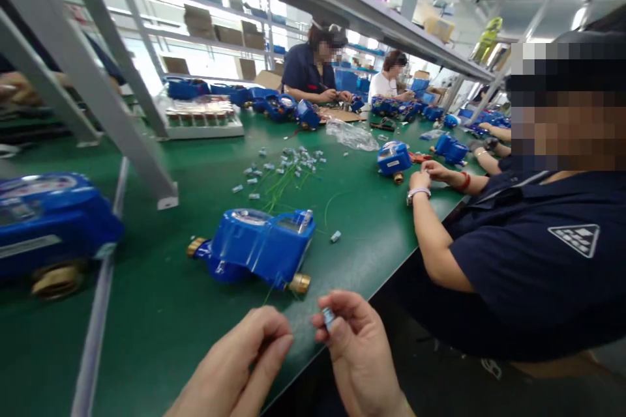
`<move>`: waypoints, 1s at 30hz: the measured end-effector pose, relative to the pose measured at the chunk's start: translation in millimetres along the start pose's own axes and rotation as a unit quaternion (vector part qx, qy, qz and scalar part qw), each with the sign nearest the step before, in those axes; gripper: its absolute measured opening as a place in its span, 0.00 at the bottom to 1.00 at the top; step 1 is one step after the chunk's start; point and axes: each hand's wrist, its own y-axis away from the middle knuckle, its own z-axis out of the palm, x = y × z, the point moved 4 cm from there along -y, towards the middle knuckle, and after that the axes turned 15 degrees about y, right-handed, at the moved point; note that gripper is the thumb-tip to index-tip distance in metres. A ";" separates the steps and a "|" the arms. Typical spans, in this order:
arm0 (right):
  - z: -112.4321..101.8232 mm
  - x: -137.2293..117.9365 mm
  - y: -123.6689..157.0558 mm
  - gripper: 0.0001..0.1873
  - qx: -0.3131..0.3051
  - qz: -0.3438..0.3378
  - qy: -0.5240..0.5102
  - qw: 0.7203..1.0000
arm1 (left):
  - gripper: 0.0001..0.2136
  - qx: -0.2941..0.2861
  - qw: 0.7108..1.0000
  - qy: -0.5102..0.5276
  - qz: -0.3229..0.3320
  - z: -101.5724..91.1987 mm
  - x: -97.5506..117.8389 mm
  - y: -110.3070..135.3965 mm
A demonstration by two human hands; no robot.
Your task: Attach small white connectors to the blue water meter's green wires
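My right hand (pixel 359 348) pinches a small grey seal clip (pixel 328 317) between thumb and forefinger at the table's near edge. My left hand (pixel 239 365) is beside it with fingers closed on a thin green wire (pixel 268 293) that runs up toward the blue water meter (pixel 259 246). That meter lies on the green table (pixel 161 313) just beyond both hands, brass fittings at each end.
A second blue meter (pixel 46 225) lies at the far left. Loose clips and green wires (pixel 283 169) are scattered mid-table. A co-worker in a dark shirt (pixel 528 254) sits close on my right with another meter (pixel 394 158). A grey metal frame leg (pixel 147 163) stands ahead.
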 end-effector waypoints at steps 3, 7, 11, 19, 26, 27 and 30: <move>4.5 4.9 5.5 0.15 -0.018 -0.009 -0.006 1.000 | 0.07 0.003 1.000 -0.010 0.005 -0.9 6.2 0.3; 11.8 9.3 9.4 0.15 -0.044 -0.038 0.015 0.998 | 0.07 0.004 1.000 -0.015 0.011 2.2 11.6 2.9; 14.6 10.2 10.5 0.15 -0.051 -0.060 0.037 0.996 | 0.07 0.003 1.000 -0.016 0.018 4.9 12.7 2.9; 4.3 13.2 10.4 0.16 -0.042 -0.078 0.103 0.991 | 0.08 0.023 0.999 -0.036 0.032 4.3 16.9 2.7; 6.4 7.4 10.4 0.18 -0.016 -0.119 0.153 0.981 | 0.08 0.016 0.997 -0.062 0.032 3.7 21.2 0.5; 7.2 6.9 9.9 0.17 -0.015 -0.126 0.155 0.980 | 0.08 0.019 0.997 -0.063 0.036 3.3 21.4 0.0; 9.0 9.3 7.8 0.17 -0.011 -0.144 0.157 0.977 | 0.08 0.036 0.996 -0.059 0.060 3.4 18.6 1.7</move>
